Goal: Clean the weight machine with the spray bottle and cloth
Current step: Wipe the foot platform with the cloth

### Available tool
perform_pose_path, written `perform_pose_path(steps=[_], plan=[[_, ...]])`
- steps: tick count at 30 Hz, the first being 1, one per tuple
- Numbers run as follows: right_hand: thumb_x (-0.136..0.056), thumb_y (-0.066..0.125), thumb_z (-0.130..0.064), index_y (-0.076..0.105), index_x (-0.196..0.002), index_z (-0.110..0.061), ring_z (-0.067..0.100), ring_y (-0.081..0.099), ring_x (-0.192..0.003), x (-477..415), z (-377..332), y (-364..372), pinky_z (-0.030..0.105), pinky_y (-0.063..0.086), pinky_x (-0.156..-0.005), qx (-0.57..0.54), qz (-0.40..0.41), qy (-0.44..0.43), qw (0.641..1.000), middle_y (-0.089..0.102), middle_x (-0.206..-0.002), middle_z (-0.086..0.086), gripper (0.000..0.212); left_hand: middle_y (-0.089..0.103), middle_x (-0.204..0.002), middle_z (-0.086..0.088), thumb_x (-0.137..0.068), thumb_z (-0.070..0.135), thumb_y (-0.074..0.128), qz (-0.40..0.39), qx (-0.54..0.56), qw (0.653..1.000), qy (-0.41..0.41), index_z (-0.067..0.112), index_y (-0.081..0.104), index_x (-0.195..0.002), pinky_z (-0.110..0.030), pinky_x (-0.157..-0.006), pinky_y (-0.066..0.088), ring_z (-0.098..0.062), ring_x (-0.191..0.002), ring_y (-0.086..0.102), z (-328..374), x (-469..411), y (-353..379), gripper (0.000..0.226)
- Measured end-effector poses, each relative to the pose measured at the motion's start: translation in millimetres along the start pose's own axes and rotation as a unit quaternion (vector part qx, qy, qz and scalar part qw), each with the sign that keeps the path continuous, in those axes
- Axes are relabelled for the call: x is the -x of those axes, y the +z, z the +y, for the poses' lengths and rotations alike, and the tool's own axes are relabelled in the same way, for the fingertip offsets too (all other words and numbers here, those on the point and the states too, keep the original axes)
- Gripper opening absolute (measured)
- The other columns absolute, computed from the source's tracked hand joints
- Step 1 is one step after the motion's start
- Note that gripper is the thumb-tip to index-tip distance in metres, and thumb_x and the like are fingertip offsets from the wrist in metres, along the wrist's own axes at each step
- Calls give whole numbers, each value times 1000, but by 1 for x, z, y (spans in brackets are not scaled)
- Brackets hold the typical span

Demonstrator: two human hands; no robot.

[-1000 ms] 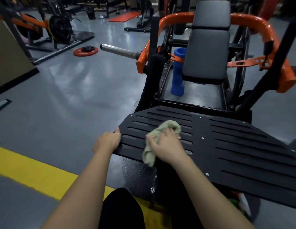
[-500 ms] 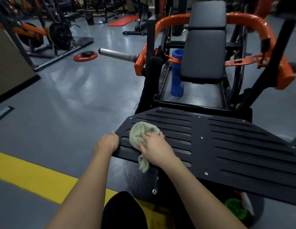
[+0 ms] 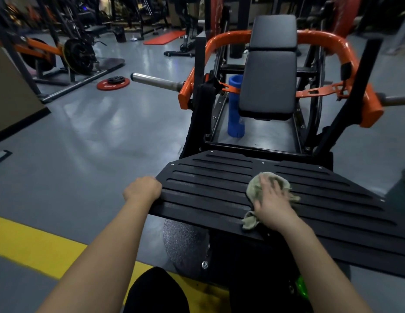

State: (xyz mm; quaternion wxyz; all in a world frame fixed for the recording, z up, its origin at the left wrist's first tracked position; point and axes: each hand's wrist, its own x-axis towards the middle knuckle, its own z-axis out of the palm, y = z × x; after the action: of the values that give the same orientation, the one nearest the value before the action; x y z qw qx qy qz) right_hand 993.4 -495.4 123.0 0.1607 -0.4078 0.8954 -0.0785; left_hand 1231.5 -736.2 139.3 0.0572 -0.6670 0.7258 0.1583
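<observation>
Black footplate (image 3: 208, 184), grey floor (image 3: 106, 136): left grip (image 3: 141, 188) clamps its edge, right grip (image 3: 270, 199) spread flat on cloth (image 3: 252, 189).

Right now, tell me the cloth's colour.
The cloth is pale olive-green, clearest in the head view, under the right hand.

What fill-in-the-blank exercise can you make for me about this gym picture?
1. The right hand presses the ____ onto the black footplate.
2. The left hand grips the footplate's edge; the floor stripe is ____.
3. The roller beside the seat pad is ____.
Missing: cloth; yellow; blue.
</observation>
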Motion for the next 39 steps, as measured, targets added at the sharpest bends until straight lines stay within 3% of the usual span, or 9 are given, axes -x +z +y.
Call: perform_pose_path(steps=[2, 5, 12, 20, 26, 30, 33, 35, 39], plan=[[-106, 29, -31, -4, -162, -9, 30, -3, -157, -18, -13, 3, 47, -2, -125, 27, -49, -31, 998, -5, -170, 13, 69, 54, -142, -24, -109, 39, 23, 21, 35, 999, 34, 4, 51, -139, -50, -109, 41, -43, -129, 52, 2, -5, 9, 54], [-107, 26, -29, 6, -161, -2, 32, -1, -156, -43, -39, 7, 48, 2, -126, 63, -79, -66, 993, 0, -169, 17, 64, 58, -136, -23, -108, 47, 18, 34, 9, 998, 50, 7, 52, -136, -47, -101, 43, -43, -125, 55, 4, -9, 20, 59], [-106, 31, -15, 32, -153, -1, 33, 16, -153, -81, -146, 24, 46, 13, -125, 2, -114, -225, 968, 23, -164, 16, 48, 59, -134, -22, -109, 34, 19, 34, 15, 998, 57, 6, 54, -130, -45, -98, 43, -42, -121, 56, 3, -19, 24, 49], [-104, 36, -10, 36, -152, -5, 35, 29, -148, -105, -223, 29, 45, 29, -117, -42, -163, -238, 956, 31, -161, 16, 48, 56, -137, -23, -108, 33, 22, 19, 28, 998, 48, 7, 53, -131, -46, -97, 42, -43, -124, 54, 4, -16, 19, 47], [-104, 41, -17, 38, -152, -7, 40, 46, -137, -84, -164, 17, 42, 38, -108, -60, -121, -194, 972, 43, -155, 18, 49, 54, -142, -19, -109, 33, 22, 8, 32, 999, 34, 9, 53, -137, -45, -103, 41, -41, -128, 52, 7, -3, 11, 49], [-101, 45, -18, 26, -161, -17, 36, 36, -147, -81, -81, 0, 45, 32, -118, -11, -97, -130, 987, 32, -164, 12, 62, 54, -144, -18, -109, 32, 20, -1, 43, 999, 29, 9, 53, -139, -46, -104, 40, -40, -129, 51, 8, 4, 6, 50], [-101, 44, -20, 36, -157, -20, 37, 25, -150, -82, -19, -17, 56, 28, -119, 40, -74, -38, 996, 22, -166, 14, 56, 53, -144, -19, -110, 33, 20, 1, 42, 999, 24, 9, 53, -140, -45, -104, 40, -40, -130, 51, 7, 7, 5, 51], [-104, 42, -23, 41, -154, -31, 37, 17, -152, -80, 15, -26, 52, 21, -121, 54, -57, 9, 997, 15, -166, 18, 51, 54, -143, -19, -109, 32, 21, 7, 43, 999, 25, 8, 54, -139, -44, -103, 40, -40, -129, 52, 7, 9, 6, 50], [-101, 47, -22, 37, -154, -24, 41, 36, -143, -81, 31, -31, 46, 34, -115, 24, -44, 49, 998, 32, -159, 20, 54, 56, -140, -22, -109, 31, 21, 16, 42, 998, 34, 5, 56, -136, -45, -103, 41, -42, -126, 54, 8, 5, 8, 51]])
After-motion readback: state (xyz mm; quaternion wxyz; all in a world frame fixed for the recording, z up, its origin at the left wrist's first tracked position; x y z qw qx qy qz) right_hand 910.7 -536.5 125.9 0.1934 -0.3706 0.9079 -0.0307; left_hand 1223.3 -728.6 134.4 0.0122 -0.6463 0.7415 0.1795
